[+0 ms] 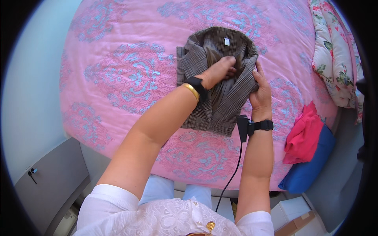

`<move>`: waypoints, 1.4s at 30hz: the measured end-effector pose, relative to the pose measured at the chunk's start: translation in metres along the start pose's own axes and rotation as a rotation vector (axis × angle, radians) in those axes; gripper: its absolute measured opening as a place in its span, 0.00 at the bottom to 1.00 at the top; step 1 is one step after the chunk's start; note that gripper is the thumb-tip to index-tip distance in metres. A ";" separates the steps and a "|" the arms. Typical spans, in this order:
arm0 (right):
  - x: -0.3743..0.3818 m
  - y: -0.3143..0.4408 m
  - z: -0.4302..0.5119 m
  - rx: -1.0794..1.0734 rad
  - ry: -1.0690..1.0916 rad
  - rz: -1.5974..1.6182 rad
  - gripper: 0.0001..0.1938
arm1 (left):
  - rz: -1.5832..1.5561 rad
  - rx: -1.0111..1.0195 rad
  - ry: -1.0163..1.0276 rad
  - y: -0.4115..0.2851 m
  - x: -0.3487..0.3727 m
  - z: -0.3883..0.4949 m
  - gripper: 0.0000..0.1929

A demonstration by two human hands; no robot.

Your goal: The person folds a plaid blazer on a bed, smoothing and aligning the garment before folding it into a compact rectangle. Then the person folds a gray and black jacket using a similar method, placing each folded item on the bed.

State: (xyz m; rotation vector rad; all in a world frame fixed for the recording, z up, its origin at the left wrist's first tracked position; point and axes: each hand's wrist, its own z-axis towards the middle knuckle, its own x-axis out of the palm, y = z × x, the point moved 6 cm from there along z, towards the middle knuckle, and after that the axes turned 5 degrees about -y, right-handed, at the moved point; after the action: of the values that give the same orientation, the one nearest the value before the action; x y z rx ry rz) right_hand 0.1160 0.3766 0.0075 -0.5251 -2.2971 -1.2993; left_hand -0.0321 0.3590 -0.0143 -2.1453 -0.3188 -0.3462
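Note:
A folded brown plaid jacket (196, 59) lies on the bed, its collar pointing away from me and its lapels parted over a brown lining. A small white label (226, 41) shows inside the neck. My left hand (222, 70) reaches across into the neck opening with its fingers curled against the lining; whether they pinch cloth is hidden. On the jacket's right side, my right hand (260, 88) grips the shoulder edge beside the collar, its thumb at the cloth.
Pink patterned bedding (133, 76) spreads under the jacket. At the right lie a floral quilt (333, 53), a bright pink cloth (304, 137) and a blue folded item (316, 160). A black cable (231, 180) hangs from the device on my right wrist. A grey cabinet (56, 180) stands lower left.

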 end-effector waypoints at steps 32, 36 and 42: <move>-0.012 -0.099 -0.104 0.019 -0.093 -0.766 0.11 | 0.723 0.446 -0.612 -0.022 -0.022 0.094 0.12; 0.001 -0.046 -0.111 -0.404 -0.298 -1.238 0.33 | 0.702 0.643 -0.545 -0.040 -0.011 0.062 0.13; 0.066 -0.049 -0.115 -0.679 0.135 -1.218 0.30 | 0.968 1.086 -0.920 -0.093 -0.091 -0.015 0.20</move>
State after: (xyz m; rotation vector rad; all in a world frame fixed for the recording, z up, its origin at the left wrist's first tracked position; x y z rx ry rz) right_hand 0.0583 0.2598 0.0626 0.9422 -1.9554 -2.5428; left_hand -0.1513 0.3896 0.0313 -1.0198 0.0774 1.1425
